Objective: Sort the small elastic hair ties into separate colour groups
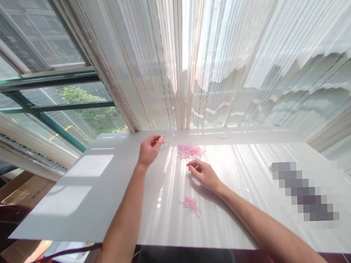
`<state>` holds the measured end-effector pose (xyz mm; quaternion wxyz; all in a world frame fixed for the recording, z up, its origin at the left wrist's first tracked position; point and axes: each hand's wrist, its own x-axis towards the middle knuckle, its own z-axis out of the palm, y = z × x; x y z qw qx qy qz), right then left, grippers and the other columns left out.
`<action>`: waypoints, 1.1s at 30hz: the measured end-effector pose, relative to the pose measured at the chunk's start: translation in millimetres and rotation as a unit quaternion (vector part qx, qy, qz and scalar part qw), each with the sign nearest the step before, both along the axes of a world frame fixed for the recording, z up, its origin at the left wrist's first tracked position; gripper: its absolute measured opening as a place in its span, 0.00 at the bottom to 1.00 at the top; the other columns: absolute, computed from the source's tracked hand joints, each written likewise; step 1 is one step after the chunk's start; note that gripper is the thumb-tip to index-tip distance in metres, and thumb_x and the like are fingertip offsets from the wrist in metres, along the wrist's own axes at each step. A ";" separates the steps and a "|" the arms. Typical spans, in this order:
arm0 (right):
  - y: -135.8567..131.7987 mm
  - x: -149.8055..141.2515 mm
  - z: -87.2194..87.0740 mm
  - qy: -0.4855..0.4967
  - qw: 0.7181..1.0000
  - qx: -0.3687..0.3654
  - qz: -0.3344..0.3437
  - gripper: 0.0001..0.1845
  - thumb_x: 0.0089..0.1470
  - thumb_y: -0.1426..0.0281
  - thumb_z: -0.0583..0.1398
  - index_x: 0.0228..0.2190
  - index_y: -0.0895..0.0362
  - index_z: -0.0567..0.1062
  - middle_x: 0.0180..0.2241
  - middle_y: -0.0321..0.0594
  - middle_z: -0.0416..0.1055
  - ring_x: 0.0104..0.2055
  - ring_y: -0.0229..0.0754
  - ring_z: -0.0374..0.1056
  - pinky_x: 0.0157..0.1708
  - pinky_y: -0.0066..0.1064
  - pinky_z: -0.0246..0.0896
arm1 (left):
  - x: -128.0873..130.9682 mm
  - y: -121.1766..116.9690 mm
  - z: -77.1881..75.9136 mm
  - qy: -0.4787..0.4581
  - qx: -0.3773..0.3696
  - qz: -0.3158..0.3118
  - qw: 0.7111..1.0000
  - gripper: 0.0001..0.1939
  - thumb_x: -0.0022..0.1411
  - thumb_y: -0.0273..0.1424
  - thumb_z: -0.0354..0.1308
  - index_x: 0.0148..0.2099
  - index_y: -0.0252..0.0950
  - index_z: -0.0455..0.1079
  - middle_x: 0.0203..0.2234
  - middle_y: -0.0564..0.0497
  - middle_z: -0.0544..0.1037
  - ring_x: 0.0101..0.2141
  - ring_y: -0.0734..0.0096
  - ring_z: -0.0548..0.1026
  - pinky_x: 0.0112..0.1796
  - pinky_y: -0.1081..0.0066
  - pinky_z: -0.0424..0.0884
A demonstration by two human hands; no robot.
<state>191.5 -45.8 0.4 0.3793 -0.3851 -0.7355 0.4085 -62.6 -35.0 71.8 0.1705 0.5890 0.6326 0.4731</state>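
A pile of thin, shiny pink and clear pieces (191, 151) lies toward the back of the white table (103, 210); their kind is too small to tell. Just in front of that pile, my right hand (205, 173) hovers with thumb and fingertips drawn together. Whatever is between them, if anything, does not show. To the left of the pile, my left hand (150, 150) is raised in a pinch beside a faint see-through thing (166, 142) that I cannot make out. A smaller cluster of the same pink pieces (191, 205) sits nearer the front edge, between my forearms.
Striped sheer curtains (179, 70) hang behind the table, and sunlight falls across its top. A blurred-out dark object (304, 192) lies on the right. Cardboard boxes (28, 190) stand on the floor at the left, below a window (77, 108).
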 end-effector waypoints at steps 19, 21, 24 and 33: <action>-15.2 26.7 34.6 -0.134 0.966 -0.079 0.208 0.03 0.49 0.74 0.63 0.25 0.57 0.75 0.21 0.29 0.67 0.24 0.33 0.62 0.24 0.24 0.55 | 34.6 -81.1 -41.5 0.156 -0.110 -0.385 0.903 0.15 0.55 0.25 0.60 0.43 0.40 0.83 0.27 0.54 0.80 0.23 0.75 0.71 0.27 0.74 0.65; -19.9 25.0 35.0 -0.148 0.962 -0.071 0.218 0.03 0.47 0.76 0.63 0.24 0.57 0.75 0.22 0.30 0.67 0.24 0.33 0.61 0.24 0.24 0.54 | 34.2 -82.0 -43.4 0.167 -0.105 -0.398 0.896 0.15 0.56 0.25 0.60 0.44 0.41 0.83 0.29 0.53 0.81 0.24 0.74 0.72 0.28 0.74 0.66; -22.2 24.8 34.4 -0.178 0.957 -0.051 0.225 0.04 0.47 0.76 0.64 0.25 0.56 0.76 0.23 0.30 0.68 0.25 0.33 0.61 0.26 0.25 0.55 | 35.9 -85.4 -45.0 0.182 -0.095 -0.403 0.892 0.12 0.59 0.27 0.61 0.43 0.42 0.83 0.30 0.52 0.82 0.25 0.74 0.73 0.28 0.73 0.66; -27.3 22.1 22.5 -0.162 0.959 0.020 0.233 0.05 0.52 0.68 0.67 0.28 0.56 0.78 0.25 0.34 0.71 0.29 0.38 0.65 0.30 0.29 0.60 | 35.9 -82.9 -49.2 0.163 -0.096 -0.415 0.890 0.10 0.67 0.31 0.60 0.44 0.44 0.84 0.33 0.51 0.84 0.28 0.72 0.76 0.30 0.73 0.67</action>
